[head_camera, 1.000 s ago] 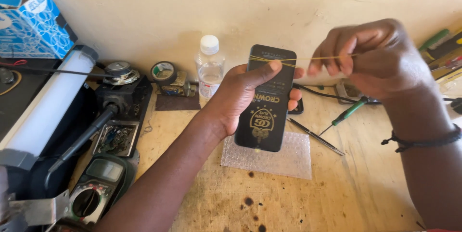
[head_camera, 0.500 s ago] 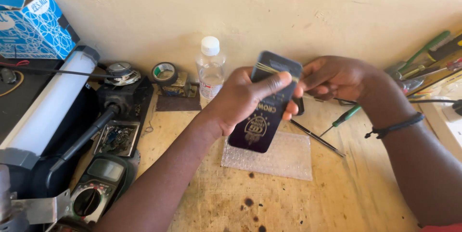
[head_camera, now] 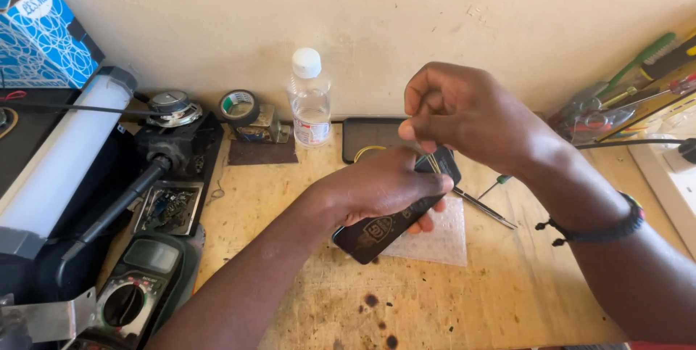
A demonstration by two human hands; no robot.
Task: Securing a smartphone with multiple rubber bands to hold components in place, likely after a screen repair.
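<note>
My left hand point(head_camera: 377, 189) grips a black phone point(head_camera: 377, 232) with a gold emblem on its back, tilted over a small clear bubbled sheet point(head_camera: 438, 237) on the wooden bench. My right hand point(head_camera: 464, 114) is above the phone's upper end, fingers pinched on a thin yellowish wire point(head_camera: 433, 163) that runs down to the phone's top corner. A dark bracelet point(head_camera: 605, 228) circles my right wrist.
A clear bottle with white cap point(head_camera: 309, 100) stands at the wall beside a tape roll point(head_camera: 239, 105). A second dark phone point(head_camera: 370, 138) lies flat behind my hands. A green screwdriver point(head_camera: 493, 189) and tweezers lie right. A multimeter point(head_camera: 141, 285), white tube lamp point(head_camera: 61, 158) and blue box point(head_camera: 40, 34) sit left.
The phone has tipped from upright to slanted and lower over the sheet. My right hand has moved left and in, from holding the wire stretched wide to pinching it just above the phone's top.
</note>
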